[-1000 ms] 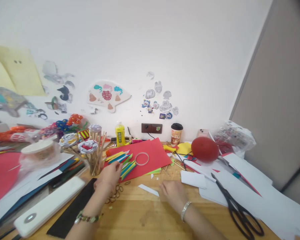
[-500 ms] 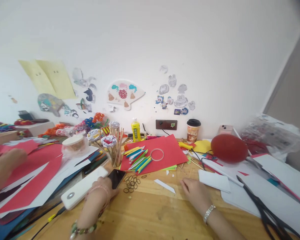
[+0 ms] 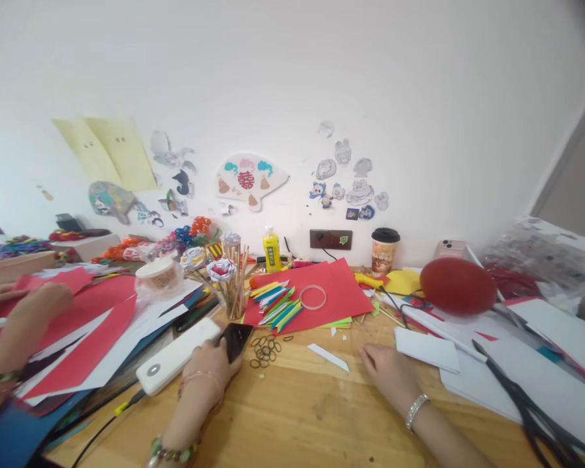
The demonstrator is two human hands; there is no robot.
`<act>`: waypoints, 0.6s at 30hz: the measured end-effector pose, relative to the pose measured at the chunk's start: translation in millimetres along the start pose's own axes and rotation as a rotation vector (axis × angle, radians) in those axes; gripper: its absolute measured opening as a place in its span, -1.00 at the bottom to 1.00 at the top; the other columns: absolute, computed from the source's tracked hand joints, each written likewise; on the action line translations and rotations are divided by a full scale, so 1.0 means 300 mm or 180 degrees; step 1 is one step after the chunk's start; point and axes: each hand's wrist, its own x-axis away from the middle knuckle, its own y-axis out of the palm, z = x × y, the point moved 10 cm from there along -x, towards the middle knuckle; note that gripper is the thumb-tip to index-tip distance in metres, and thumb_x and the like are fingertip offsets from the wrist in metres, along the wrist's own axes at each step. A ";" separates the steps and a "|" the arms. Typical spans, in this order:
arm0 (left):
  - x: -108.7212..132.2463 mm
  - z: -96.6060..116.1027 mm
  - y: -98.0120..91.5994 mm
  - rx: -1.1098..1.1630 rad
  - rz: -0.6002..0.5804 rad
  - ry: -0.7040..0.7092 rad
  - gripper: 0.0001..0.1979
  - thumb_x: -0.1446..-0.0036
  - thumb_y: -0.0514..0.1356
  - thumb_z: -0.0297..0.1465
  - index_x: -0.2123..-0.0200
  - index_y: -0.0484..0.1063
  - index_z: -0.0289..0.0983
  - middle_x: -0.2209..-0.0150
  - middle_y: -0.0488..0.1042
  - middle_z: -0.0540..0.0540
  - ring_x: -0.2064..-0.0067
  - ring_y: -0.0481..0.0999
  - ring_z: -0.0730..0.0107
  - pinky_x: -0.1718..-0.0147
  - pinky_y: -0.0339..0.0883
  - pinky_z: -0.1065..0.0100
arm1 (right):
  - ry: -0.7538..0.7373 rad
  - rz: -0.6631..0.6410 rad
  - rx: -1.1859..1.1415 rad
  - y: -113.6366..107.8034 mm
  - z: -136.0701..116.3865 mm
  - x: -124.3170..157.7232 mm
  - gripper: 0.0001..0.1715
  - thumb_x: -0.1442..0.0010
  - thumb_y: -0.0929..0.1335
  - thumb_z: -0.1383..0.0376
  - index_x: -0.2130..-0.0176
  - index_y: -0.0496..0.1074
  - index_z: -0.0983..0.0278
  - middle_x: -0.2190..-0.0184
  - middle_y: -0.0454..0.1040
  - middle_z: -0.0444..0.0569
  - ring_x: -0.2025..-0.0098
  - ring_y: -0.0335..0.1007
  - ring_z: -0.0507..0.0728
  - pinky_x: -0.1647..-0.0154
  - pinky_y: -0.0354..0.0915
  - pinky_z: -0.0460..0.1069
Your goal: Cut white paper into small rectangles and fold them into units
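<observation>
My left hand (image 3: pixel 209 370), with a beaded bracelet at the wrist, rests on the near end of a black phone (image 3: pixel 236 339), its fingers curled over the edge. A white power bank (image 3: pixel 179 356) lies just left of it. My right hand (image 3: pixel 389 372), wearing a silver bracelet, lies on the wooden table (image 3: pixel 302 422) with its fingers curled in; nothing shows in them. Between the hands are a white paper strip (image 3: pixel 328 357) and several rubber bands (image 3: pixel 266 351). Behind them, folded coloured paper strips (image 3: pixel 277 305) and a clear ring (image 3: pixel 312 297) lie on red paper (image 3: pixel 341 292).
Black scissors (image 3: pixel 521 403), white paper (image 3: pixel 426 349) and a red balloon (image 3: pixel 458 286) are on the right. Behind stand a lidded cup (image 3: pixel 385 251), a yellow bottle (image 3: pixel 272 249) and paper flowers (image 3: pixel 221 270). At the left, another person's hands (image 3: pixel 41 305) hold red paper.
The view has shifted slightly, so the scene sits further right. The other person's second hand now shows at the left. My hands stay in nearly the same places.
</observation>
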 end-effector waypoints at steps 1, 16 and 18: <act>0.001 0.000 0.000 0.0024 0.0022 -0.0008 -0.44 0.01 -0.03 -0.14 0.03 0.34 -0.40 0.18 0.39 -0.44 0.12 0.38 -0.13 0.28 0.24 0.10 | -0.0004 0.0013 -0.0013 0.001 0.000 0.000 -0.58 -0.22 0.11 0.31 0.57 0.33 0.27 0.60 0.45 -0.06 0.56 0.33 0.05 0.57 -0.05 -0.08; -0.018 -0.072 0.014 0.0499 0.0013 0.0299 -0.38 -0.04 -0.04 -0.11 -0.10 0.13 -0.36 0.00 0.38 -0.27 0.01 0.37 0.16 0.08 0.19 0.31 | -0.0099 0.0019 0.0044 0.021 -0.001 0.000 -0.57 -0.22 0.11 0.30 0.59 0.33 0.26 0.62 0.44 -0.07 0.58 0.32 0.06 0.57 -0.05 -0.07; -0.014 -0.056 0.010 0.0445 0.0056 0.0206 -0.33 0.01 0.00 -0.08 -0.10 0.13 -0.40 0.02 0.38 -0.33 0.02 0.37 0.04 0.09 0.19 0.23 | -0.0099 0.0008 0.0044 0.027 0.001 -0.001 -0.57 -0.22 0.11 0.30 0.58 0.33 0.26 0.62 0.44 -0.06 0.57 0.33 0.06 0.56 -0.04 -0.07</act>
